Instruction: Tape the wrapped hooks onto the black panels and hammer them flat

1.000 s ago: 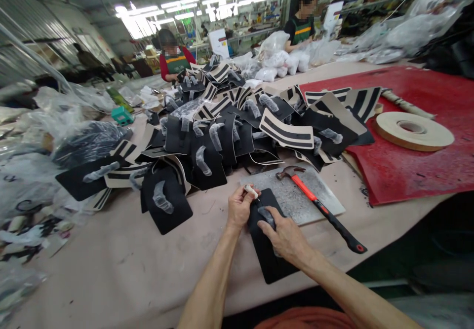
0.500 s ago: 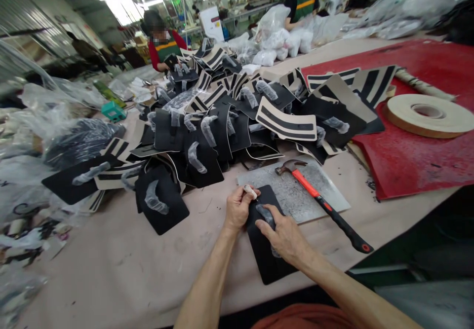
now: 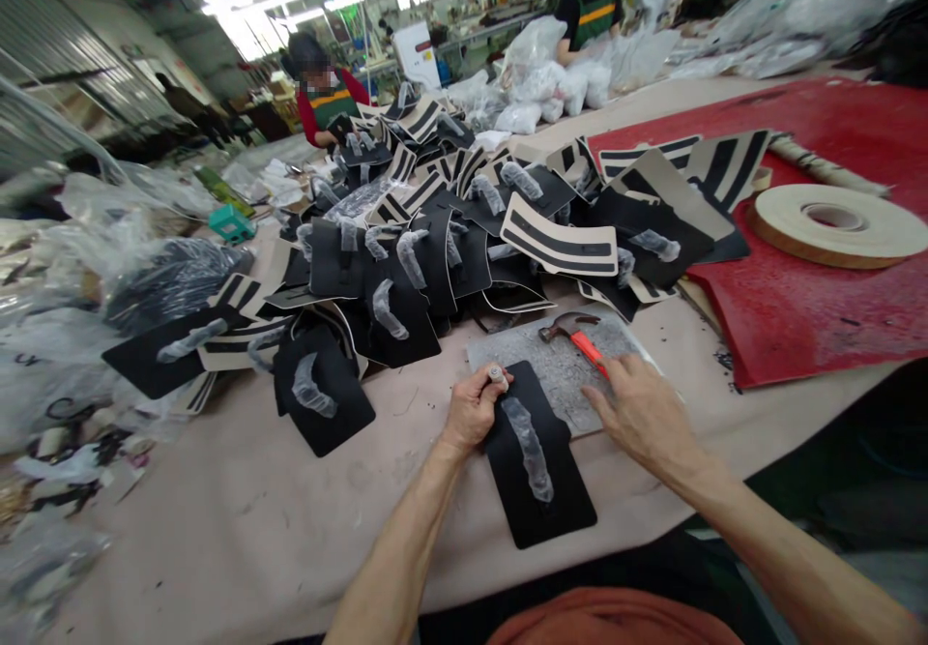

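Note:
My left hand (image 3: 473,407) is closed around a short punch-like tool with a white wrapped grip (image 3: 496,374), upright at the top of a black panel (image 3: 513,519). The tool's lower end is hidden by my fingers. Lengthwise on the panel lies a curved handle in clear plastic film (image 3: 533,452). To the right, my right hand (image 3: 645,418) is closed over the handle of a claw hammer (image 3: 586,345), hiding most of it, with the thumb on the near side. The hammer's head rests on a grey slab (image 3: 565,384), which the panel partly overlaps.
A large heap of black panels (image 3: 406,336) with film-wrapped handles and striped backs lies ahead. A tape roll (image 3: 833,224) sits on red sheeting (image 3: 797,326) at right. Plastic bags (image 3: 174,282) crowd the left. Two co-workers (image 3: 330,94) are across the table.
My right hand has left the panel's film-wrapped handle and moved right onto the hammer. The left hand still holds the wrapped tool, now tipped more upright.

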Motion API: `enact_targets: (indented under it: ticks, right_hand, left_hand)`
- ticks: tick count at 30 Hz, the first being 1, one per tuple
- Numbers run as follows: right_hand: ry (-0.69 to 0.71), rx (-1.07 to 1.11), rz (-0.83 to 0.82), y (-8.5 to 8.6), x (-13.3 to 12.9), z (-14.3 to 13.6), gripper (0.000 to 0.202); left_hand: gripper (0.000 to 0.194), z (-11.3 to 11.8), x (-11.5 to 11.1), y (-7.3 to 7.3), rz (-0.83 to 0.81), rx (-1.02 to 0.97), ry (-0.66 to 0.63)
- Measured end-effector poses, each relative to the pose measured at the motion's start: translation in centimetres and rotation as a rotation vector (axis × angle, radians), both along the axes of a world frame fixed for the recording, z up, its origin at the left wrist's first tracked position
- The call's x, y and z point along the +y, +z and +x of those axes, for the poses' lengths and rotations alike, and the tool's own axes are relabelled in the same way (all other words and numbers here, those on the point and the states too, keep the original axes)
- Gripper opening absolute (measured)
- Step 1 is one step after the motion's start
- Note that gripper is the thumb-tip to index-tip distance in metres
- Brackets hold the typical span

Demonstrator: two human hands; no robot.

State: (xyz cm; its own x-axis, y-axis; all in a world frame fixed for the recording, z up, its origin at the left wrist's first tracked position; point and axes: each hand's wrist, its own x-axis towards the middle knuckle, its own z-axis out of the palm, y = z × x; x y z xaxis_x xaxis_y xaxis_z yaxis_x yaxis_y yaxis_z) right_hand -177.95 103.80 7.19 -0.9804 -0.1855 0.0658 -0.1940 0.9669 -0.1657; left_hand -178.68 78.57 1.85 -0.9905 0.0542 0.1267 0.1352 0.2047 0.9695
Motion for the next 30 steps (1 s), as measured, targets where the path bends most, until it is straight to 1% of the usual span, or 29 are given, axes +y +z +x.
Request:
enact_targets:
  ticks: [2,3,5,6,7,8,11,12,13,14,15,16,18,19,20,21,22,24,25,26,27,29,30]
  right_hand:
    - [-0.012,-0.064,0.149,-0.2,2.2,-0.9,0.025]
    - [-0.007,-0.105,0.176,-0.3,2.9,-1.3,0.020]
    - [-0.010,-0.197,0.152,-0.1,3.7,-1.7,0.012]
    - [-0.036,-0.265,0.095,0.2,3.8,-1.8,0.008]
    - [-0.086,-0.360,-0.017,0.5,3.7,-1.8,0.005]
    - [-0.150,-0.490,-0.192,0.9,3.5,-1.8,0.005]
    - [-0.333,-0.909,-0.861,2.6,2.4,-1.2,0.010]
    - [-0.383,-0.995,-1.009,3.3,2.0,-0.9,0.011]
    - [-0.417,-1.019,-1.074,4.1,1.5,-0.5,0.014]
    - [-0.426,-0.980,-1.062,4.8,1.0,-0.1,0.019]
    - [-0.398,-0.871,-1.000,5.6,0.5,0.2,0.024]
    - [-0.329,-0.719,-0.912,6.3,0.0,0.6,0.030]
    - [-0.135,-0.350,-0.713,7.2,-0.7,1.1,0.037]
    - [-0.042,-0.192,-0.612,7.4,-0.8,1.3,0.038]
    - [0.042,-0.081,-0.510,7.4,-0.9,1.4,0.038]
    - [0.118,-0.027,-0.400,7.3,-0.9,1.5,0.037]
    - [0.183,-0.026,-0.283,7.2,-0.8,1.5,0.034]
    - [0.292,-0.107,-0.068,7.6,-0.5,1.2,0.030]
    - [0.325,-0.138,-0.007,8.1,-0.4,1.0,0.030]
    - [0.342,-0.132,0.007,9.0,-0.4,0.8,0.030]
    - [0.343,-0.087,-0.027,10.2,-0.6,0.6,0.031]
    - [0.286,0.105,-0.208,12.4,-1.2,0.3,0.034]
    - [0.223,0.230,-0.327,13.2,-1.6,0.4,0.034]
  left_hand:
    - [0.016,0.0,-0.2,-0.2,0.010,0.000,-0.034]
    - [0.016,0.0,-0.3,-0.2,0.011,-0.001,-0.049]
    - [0.016,-0.2,-0.5,-0.3,0.011,-0.010,-0.076]
    - [0.016,-0.4,-0.6,-0.2,0.011,-0.015,-0.087]
    - [0.016,-0.5,-0.7,-0.2,0.009,-0.018,-0.098]
    - [0.017,-0.6,-0.7,-0.1,0.007,-0.018,-0.107]
    - [0.016,-0.8,-0.7,0.3,0.002,-0.003,-0.124]
    - [0.016,-0.8,-0.7,0.4,0.006,0.002,-0.126]
    - [0.017,-0.7,-0.7,0.4,0.012,0.005,-0.124]
    - [0.017,-0.7,-0.6,0.4,0.016,0.006,-0.122]
    - [0.018,-0.6,-0.6,0.4,0.015,0.007,-0.120]
    - [0.019,-0.6,-0.6,0.4,0.011,0.008,-0.117]
    - [0.019,-0.5,-0.6,0.3,0.003,0.010,-0.117]
    - [0.019,-0.5,-0.6,0.2,0.002,0.012,-0.116]
    - [0.018,-0.5,-0.7,0.1,0.002,0.013,-0.118]
    - [0.018,-0.5,-0.7,0.0,-0.001,0.017,-0.118]
    - [0.018,-0.5,-0.7,-0.1,-0.010,0.022,-0.120]
    - [0.019,-0.5,-0.8,-0.2,-0.033,0.032,-0.124]
    - [0.020,-0.5,-0.8,-0.3,-0.040,0.036,-0.124]
    - [0.021,-0.5,-0.8,-0.3,-0.041,0.040,-0.125]
    - [0.022,-0.5,-0.8,-0.3,-0.033,0.040,-0.125]
    - [0.023,-0.5,-0.7,-0.4,-0.010,0.034,-0.124]
    - [0.024,-0.5,-0.7,-0.4,-0.001,0.030,-0.125]
